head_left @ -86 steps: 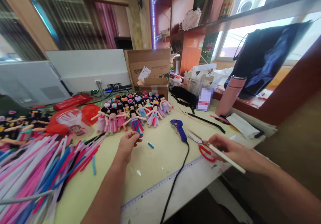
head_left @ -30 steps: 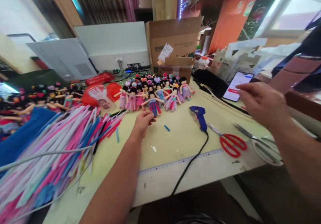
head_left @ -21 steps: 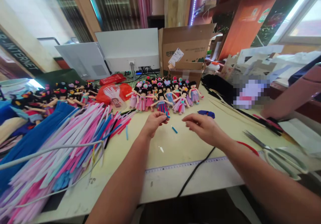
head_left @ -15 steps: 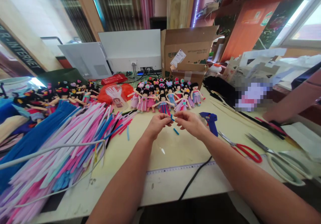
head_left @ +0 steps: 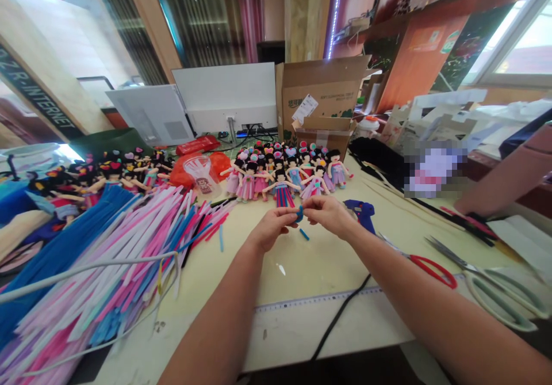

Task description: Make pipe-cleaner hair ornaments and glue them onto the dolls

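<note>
A short blue pipe cleaner piece [head_left: 299, 214], bent into a curve, is pinched between the thumb and fingers of my left hand [head_left: 275, 227]. My right hand [head_left: 326, 214] meets it from the other side, fingertips closed on its upper end. Just below the hands, a second blue pipe cleaner piece [head_left: 304, 235] lies on the table. Behind them stand several small dolls [head_left: 281, 188] with black hair and coloured skirts. A blue glue gun [head_left: 363, 214] rests beyond my right wrist, partly hidden.
Long pipe cleaners [head_left: 129, 241] in pink, white and blue cover the left side, with a grey cable [head_left: 107, 262] over them. Red-handled scissors [head_left: 433, 270] and larger pale-handled scissors [head_left: 495, 290] lie right. A ruler strip [head_left: 297, 302] runs near the front edge. A cardboard box [head_left: 321, 97] stands behind.
The blue piece between my hands now looks bent round into a curve. My right fingertips have come in and closed on it. The view has tilted up slightly.
</note>
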`<control>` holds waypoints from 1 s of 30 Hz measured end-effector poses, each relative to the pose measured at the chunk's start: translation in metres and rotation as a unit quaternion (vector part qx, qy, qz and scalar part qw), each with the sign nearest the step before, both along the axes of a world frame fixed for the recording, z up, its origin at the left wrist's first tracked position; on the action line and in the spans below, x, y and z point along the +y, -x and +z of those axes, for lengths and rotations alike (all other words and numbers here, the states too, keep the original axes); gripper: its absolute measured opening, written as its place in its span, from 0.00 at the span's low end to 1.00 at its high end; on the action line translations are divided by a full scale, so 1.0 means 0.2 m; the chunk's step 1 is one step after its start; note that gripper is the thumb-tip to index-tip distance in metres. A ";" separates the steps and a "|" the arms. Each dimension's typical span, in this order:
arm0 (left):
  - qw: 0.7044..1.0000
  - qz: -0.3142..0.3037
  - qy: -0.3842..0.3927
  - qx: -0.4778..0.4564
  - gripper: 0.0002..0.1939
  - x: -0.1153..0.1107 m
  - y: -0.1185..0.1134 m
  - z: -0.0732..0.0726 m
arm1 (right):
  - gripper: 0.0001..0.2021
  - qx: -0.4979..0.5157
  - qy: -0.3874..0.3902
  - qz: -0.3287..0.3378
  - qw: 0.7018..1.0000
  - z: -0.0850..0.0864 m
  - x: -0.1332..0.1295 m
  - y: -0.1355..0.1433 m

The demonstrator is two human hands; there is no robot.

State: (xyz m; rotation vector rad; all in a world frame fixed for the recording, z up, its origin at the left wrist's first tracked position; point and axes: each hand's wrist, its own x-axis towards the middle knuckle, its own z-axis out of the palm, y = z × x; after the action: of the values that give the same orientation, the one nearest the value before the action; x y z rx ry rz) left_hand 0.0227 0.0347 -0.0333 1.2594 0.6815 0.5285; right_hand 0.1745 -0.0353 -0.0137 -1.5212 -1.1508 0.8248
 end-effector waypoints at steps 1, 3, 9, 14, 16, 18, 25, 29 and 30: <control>1.000 -0.005 0.008 -0.006 0.14 0.00 0.00 0.00 | 0.05 -0.008 0.003 0.005 1.000 0.01 0.00 0.00; 1.000 -0.013 0.023 -0.017 0.15 0.01 0.00 -0.01 | 0.05 -0.021 0.005 0.012 1.000 0.01 0.01 -0.01; 0.998 -0.022 0.053 -0.015 0.18 0.01 0.00 -0.01 | 0.06 -0.058 0.022 0.029 0.998 0.04 0.00 -0.01; 0.999 -0.014 0.037 0.018 0.18 0.01 -0.01 -0.02 | 0.06 -0.070 0.032 0.021 0.997 0.06 0.00 0.00; 0.999 -0.002 0.021 0.026 0.18 0.01 -0.01 -0.02 | 0.05 -0.057 0.032 0.014 0.998 0.06 0.01 0.00; 0.999 0.011 0.006 0.033 0.17 0.01 -0.02 -0.02 | 0.05 -0.041 0.023 0.003 0.999 0.06 -0.01 0.01; 0.996 0.073 -0.004 0.052 0.14 0.00 -0.03 -0.01 | 0.14 -0.067 0.002 -0.023 0.997 0.05 -0.39 -0.11; 0.994 0.106 0.004 0.028 0.16 0.02 -0.03 -0.02 | 0.16 -0.174 0.046 -0.180 0.967 0.02 -0.56 -0.30; 0.993 0.112 0.007 0.022 0.16 0.02 -0.03 -0.02 | 0.16 -0.211 0.059 -0.228 0.949 0.01 -0.56 -0.35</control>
State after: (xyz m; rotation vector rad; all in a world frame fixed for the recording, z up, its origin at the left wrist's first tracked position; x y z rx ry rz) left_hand 0.0296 0.0383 -0.0372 1.1914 0.8687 0.6795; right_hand 0.2440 -0.1479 -0.0123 -2.0281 -0.9923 0.2598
